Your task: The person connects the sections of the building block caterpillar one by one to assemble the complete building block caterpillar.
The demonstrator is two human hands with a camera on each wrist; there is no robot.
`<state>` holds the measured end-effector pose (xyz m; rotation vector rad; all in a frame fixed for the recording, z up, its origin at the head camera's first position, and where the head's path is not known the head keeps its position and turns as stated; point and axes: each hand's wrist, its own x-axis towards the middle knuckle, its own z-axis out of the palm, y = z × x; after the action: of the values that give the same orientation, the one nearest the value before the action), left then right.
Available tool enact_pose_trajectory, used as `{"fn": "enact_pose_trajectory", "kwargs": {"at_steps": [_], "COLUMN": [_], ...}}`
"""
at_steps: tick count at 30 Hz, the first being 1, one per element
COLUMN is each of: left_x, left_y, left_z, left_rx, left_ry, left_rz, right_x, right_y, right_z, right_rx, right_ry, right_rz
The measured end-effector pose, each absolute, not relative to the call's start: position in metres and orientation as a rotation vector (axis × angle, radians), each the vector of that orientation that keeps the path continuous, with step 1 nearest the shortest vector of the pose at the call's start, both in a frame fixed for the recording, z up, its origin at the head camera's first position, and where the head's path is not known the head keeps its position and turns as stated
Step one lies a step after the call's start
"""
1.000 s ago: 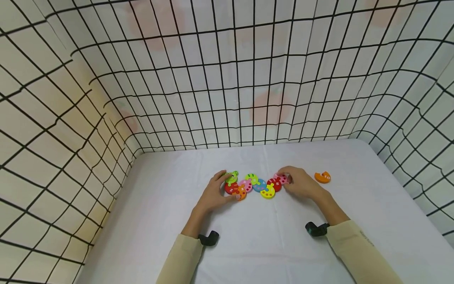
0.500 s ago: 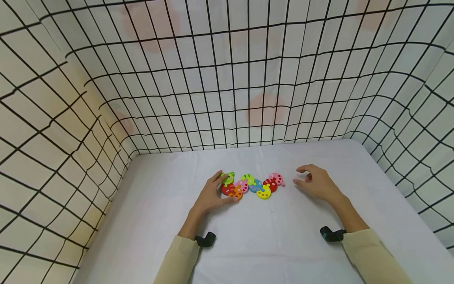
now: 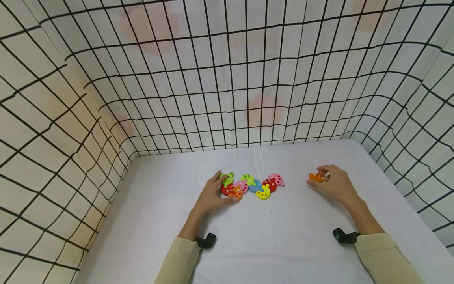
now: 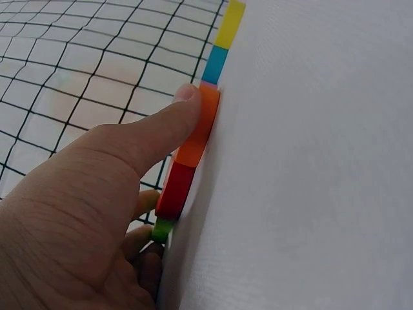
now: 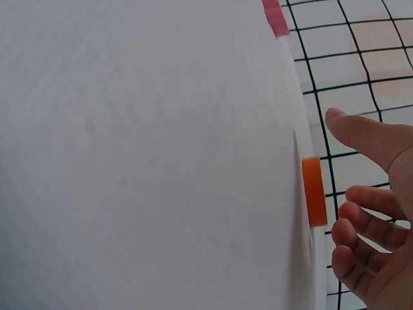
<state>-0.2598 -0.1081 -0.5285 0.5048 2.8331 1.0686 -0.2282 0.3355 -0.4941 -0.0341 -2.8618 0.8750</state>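
A chain of joined, numbered caterpillar puzzle pieces (image 3: 255, 185) lies on the white-covered table. My left hand (image 3: 210, 195) grips its left end: the thumb presses along the edge of the orange piece (image 4: 200, 129), and the fingers are at the green head piece (image 3: 228, 179). A red piece (image 4: 175, 190) sits between them. Off to the right, my right hand (image 3: 335, 182) hovers around a separate orange puzzle piece (image 3: 315, 178). In the right wrist view, thumb and fingers stand apart, with that orange piece on the table beside them. A pink piece (image 3: 276, 179) ends the chain nearest this hand.
A black wire grid (image 3: 220, 90) backed by pale cloth rises along the table's back and both sides. Small black cameras (image 3: 205, 240) sit on both wrists. White cloth (image 3: 248, 244) covers the tabletop.
My right hand has left the pink piece and moved right to the loose orange piece. The left hand has stayed on the chain's left end. The view has shifted slightly.
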Motion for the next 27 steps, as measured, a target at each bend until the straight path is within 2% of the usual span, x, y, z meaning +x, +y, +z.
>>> {"fn": "enact_pose_trajectory", "kwargs": {"at_steps": [13, 27], "left_x": [-0.259, -0.259], "left_y": [-0.107, -0.107], "left_z": [-0.529, -0.527], "left_rx": [0.499, 0.48], "left_ry": [2.845, 2.84], "left_rz": [1.069, 1.079], "right_x": [-0.234, -0.236], "right_y": [0.352, 0.353], "right_z": [-0.509, -0.509], "right_rx": [-0.143, -0.083], "right_ry": [-2.947, -2.944], "right_rz": [0.84, 0.878]}}
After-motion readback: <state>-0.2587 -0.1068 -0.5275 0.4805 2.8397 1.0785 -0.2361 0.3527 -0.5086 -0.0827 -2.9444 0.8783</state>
